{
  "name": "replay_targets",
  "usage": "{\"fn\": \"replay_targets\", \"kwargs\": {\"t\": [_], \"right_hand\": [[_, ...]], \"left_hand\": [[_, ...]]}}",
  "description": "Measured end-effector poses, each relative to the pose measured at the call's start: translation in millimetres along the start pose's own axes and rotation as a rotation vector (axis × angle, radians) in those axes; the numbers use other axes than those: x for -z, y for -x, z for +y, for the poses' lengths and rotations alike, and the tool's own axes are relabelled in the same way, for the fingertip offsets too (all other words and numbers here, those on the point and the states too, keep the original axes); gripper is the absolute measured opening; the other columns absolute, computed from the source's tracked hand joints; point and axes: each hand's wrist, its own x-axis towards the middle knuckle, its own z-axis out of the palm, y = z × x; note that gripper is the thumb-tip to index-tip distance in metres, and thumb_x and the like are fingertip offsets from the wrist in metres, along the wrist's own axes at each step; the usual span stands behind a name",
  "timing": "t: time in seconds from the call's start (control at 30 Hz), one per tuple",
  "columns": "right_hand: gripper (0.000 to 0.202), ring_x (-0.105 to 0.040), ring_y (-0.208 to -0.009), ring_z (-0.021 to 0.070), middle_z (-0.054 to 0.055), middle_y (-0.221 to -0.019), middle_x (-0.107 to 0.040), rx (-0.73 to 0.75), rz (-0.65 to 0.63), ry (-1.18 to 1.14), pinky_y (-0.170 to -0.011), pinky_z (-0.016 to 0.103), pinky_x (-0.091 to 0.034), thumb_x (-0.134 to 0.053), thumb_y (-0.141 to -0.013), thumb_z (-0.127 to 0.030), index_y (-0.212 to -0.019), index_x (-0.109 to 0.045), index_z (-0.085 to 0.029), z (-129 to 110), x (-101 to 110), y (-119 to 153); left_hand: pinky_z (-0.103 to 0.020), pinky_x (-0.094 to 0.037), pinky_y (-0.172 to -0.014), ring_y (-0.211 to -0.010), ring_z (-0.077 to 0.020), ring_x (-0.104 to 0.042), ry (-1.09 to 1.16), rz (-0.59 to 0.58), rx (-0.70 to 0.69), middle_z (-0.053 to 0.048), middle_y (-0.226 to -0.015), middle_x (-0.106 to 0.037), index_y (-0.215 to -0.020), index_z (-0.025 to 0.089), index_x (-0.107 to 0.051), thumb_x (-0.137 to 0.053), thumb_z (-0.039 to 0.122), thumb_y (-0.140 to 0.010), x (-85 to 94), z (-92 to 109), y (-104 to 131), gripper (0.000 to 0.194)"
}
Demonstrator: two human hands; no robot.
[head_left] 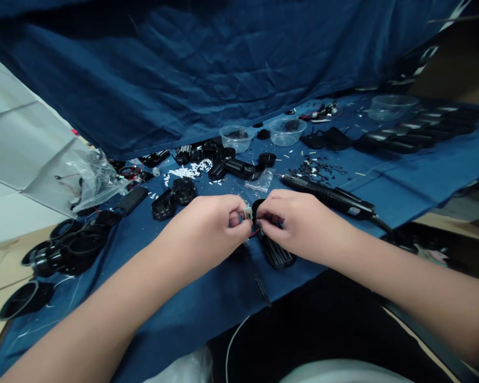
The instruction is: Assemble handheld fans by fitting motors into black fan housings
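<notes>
Between thumb and fingers, my left hand pinches a small green circuit board. My right hand is closed just to its right, fingertips pressed together at a black part; what exactly they grip is too small to tell. A short red wire shows between the two hands. Below my right hand lies a ribbed black housing, partly covered by the fingers.
A black electric screwdriver lies right of my hands. Beyond are clear plastic bowls, white pieces, dark small parts and a small plastic bag. Black rings and housings sit at left; a blue cloth hangs behind.
</notes>
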Motion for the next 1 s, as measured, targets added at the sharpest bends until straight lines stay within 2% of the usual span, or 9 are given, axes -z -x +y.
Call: {"fn": "replay_targets", "kwargs": {"t": [0.1,0.2,0.27,0.33,0.4,0.47,0.53,0.7,1.0], "right_hand": [[0.012,-0.060,-0.085,0.0126,0.004,-0.093,-0.065,-0.005,0.010,0.031,-0.076,0.026,-0.044,-0.065,-0.095,-0.012,-0.092,-0.076,-0.016,1.7,2.6,2.3],[0.013,-0.062,-0.087,0.0133,0.005,-0.099,-0.067,0.010,-0.021,0.037,-0.077,0.026,-0.046,-0.065,-0.097,-0.014,-0.099,-0.078,-0.017,11.1,8.3,6.0],[0.016,-0.066,-0.092,0.0138,0.005,-0.104,-0.070,0.065,-0.071,0.000,-0.081,0.026,-0.051,-0.064,-0.100,-0.016,-0.106,-0.080,-0.018,21.9,13.4,8.2],[0.020,-0.070,-0.101,0.0144,0.005,-0.113,-0.073,0.148,-0.127,-0.050,-0.090,0.027,-0.055,-0.062,-0.105,-0.019,-0.113,-0.080,-0.019,34.0,18.4,9.3],[0.023,-0.072,-0.108,0.0144,0.005,-0.119,-0.075,0.210,-0.173,-0.084,-0.097,0.028,-0.058,-0.058,-0.110,-0.022,-0.118,-0.080,-0.020,44.5,22.2,9.3],[0.024,-0.073,-0.109,0.0136,0.005,-0.121,-0.075,0.230,-0.218,-0.097,-0.099,0.028,-0.059,-0.056,-0.112,-0.024,-0.119,-0.079,-0.020,51.3,23.7,9.2],[0.023,-0.074,-0.109,0.0125,0.004,-0.121,-0.076,0.252,-0.229,-0.110,-0.099,0.026,-0.059,-0.056,-0.112,-0.023,-0.117,-0.079,-0.020,54.4,22.3,9.8],[0.013,-0.075,-0.099,0.0107,0.002,-0.111,-0.078,0.346,-0.127,-0.155,-0.089,0.023,-0.061,-0.063,-0.106,-0.018,-0.108,-0.076,-0.019,55.6,11.2,16.0],[0.012,-0.073,-0.089,0.0085,0.002,-0.106,-0.076,0.330,-0.067,-0.145,-0.076,0.020,-0.061,-0.068,-0.102,-0.015,-0.105,-0.078,-0.022,56.8,9.2,19.6]], "left_hand": [[-0.030,-0.035,-0.061,-0.063,-0.0142,-0.053,-0.088,0.033,-0.003,0.005,-0.072,-0.065,-0.085,0.024,-0.066,-0.067,0.035,-0.097,-4.6,3.5,4.8,0.017],[-0.035,-0.039,-0.064,-0.076,-0.0213,-0.062,-0.384,0.339,-0.135,-0.001,-0.089,-0.071,-0.102,0.023,-0.071,-0.065,0.025,-0.102,-24.9,19.3,24.6,0.006],[-0.040,-0.042,-0.065,-0.080,-0.0253,-0.062,-0.548,0.489,-0.353,-0.004,-0.092,-0.070,-0.102,0.022,-0.071,-0.064,0.020,-0.102,-47.5,33.4,42.4,0.007],[-0.041,-0.042,-0.060,-0.072,-0.0243,-0.059,-0.558,0.453,-0.531,-0.001,-0.086,-0.067,-0.097,0.022,-0.072,-0.068,0.021,-0.100,-73.0,44.2,57.3,0.005],[-0.042,-0.050,-0.063,-0.078,-0.0247,-0.065,-0.590,0.422,-0.544,-0.002,-0.094,-0.073,-0.107,0.020,-0.078,-0.072,0.024,-0.099,-96.5,47.6,65.0,0.011],[-0.047,-0.060,-0.081,-0.103,-0.0292,-0.073,-0.664,0.400,-0.491,-0.008,-0.122,-0.080,-0.130,0.015,-0.079,-0.074,0.028,-0.101,-114.5,43.9,66.0,0.033],[-0.052,-0.060,-0.101,-0.124,-0.0333,-0.072,-0.711,0.386,-0.474,-0.014,-0.144,-0.077,-0.145,0.011,-0.075,-0.074,0.032,-0.103,-126.3,37.0,63.6,0.047],[-0.052,-0.055,-0.109,-0.123,-0.0357,-0.077,-0.703,0.438,-0.533,-0.015,-0.138,-0.081,-0.140,0.010,-0.080,-0.071,0.039,-0.105,-137.5,27.7,59.6,0.046],[-0.052,-0.051,-0.107,-0.115,-0.0389,-0.082,-0.683,0.453,-0.604,-0.019,-0.135,-0.081,-0.136,0.002,-0.079,-0.055,0.029,-0.109,-138.7,23.4,57.7,0.044]]}}
